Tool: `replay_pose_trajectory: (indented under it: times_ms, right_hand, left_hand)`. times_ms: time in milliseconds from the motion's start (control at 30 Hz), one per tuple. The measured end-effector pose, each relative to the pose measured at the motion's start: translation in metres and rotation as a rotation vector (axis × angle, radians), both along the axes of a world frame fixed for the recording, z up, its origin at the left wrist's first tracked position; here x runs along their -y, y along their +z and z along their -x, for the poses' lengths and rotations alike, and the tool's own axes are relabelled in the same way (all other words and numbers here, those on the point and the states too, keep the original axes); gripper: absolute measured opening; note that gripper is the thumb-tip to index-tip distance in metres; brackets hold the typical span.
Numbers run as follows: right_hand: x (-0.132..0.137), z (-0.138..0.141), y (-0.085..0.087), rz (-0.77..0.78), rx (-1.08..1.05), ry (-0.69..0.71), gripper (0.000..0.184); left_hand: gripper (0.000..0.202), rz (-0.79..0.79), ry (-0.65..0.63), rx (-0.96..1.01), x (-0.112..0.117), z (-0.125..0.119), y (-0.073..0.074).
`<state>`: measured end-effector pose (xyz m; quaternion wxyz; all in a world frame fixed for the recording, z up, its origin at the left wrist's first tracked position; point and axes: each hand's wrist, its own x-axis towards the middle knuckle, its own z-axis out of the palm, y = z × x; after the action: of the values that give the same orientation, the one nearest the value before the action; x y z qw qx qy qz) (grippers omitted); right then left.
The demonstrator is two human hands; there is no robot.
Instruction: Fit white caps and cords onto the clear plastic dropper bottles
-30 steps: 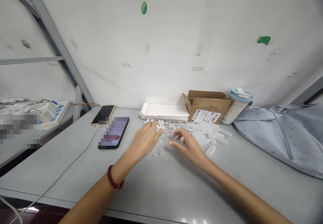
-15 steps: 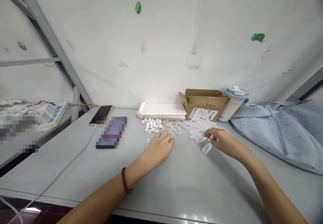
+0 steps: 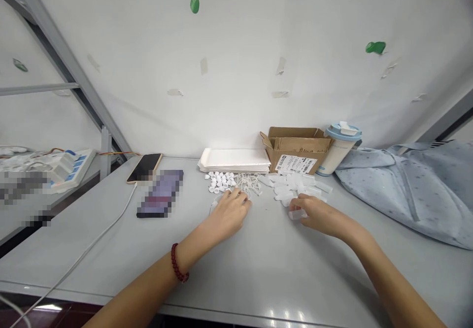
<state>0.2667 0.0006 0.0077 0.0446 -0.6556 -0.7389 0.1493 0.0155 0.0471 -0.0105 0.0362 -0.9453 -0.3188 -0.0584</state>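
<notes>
My right hand (image 3: 314, 213) has its thumb and fingers closed around a translucent plastic tube (image 3: 296, 214), which lies on its side at table level. Just behind it spreads a loose pile of similar translucent tubes (image 3: 295, 182). Palm down on the table, my left hand (image 3: 229, 212) has its fingers spread and slightly bent. A clear plastic piece (image 3: 215, 203) shows past its left edge, mostly hidden by the hand. Beyond those fingertips are several small white caps (image 3: 220, 182) and a tangle of thin white strings (image 3: 249, 182).
A stack of white padded envelopes (image 3: 234, 159) lies against the wall, beside an open cardboard box (image 3: 297, 150). A blue-lidded cup (image 3: 338, 150) and a light blue cloth bag (image 3: 391, 185) stand right. Two phones, one black-screened (image 3: 145, 168) with a charging cable (image 3: 99, 239), lie left.
My right hand has moved slightly left and closed on the tube that lay apart from the pile. My left hand stays in place. The view has shifted a little.
</notes>
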Motion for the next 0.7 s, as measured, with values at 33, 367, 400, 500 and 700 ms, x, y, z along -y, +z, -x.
replay_pose_trajectory:
  times_ms: [33, 367, 400, 500, 700]
  right_hand:
    - [0.0, 0.002, -0.001, -0.014, -0.009, 0.014, 0.033]
    - [-0.003, 0.024, -0.007, -0.174, -0.045, 0.104, 0.015]
    - [-0.003, 0.027, -0.008, -0.184, -0.052, 0.117, 0.015]
    - [-0.003, 0.035, -0.011, -0.201, -0.062, 0.138, 0.017]
    - [-0.002, 0.043, -0.017, -0.235, -0.064, 0.154, 0.02]
  left_hand:
    - [0.033, -0.033, 0.001, -0.017, 0.001, -0.001, -0.001]
    - [0.022, -0.037, -0.061, 0.002, 0.008, -0.003, 0.003]
    - [0.022, -0.009, -0.079, 0.014, 0.01, -0.003, 0.004]
    - [0.02, 0.086, -0.128, 0.051, 0.014, -0.003, 0.008]
    - [0.019, 0.241, -0.142, 0.186, 0.014, 0.0, 0.01]
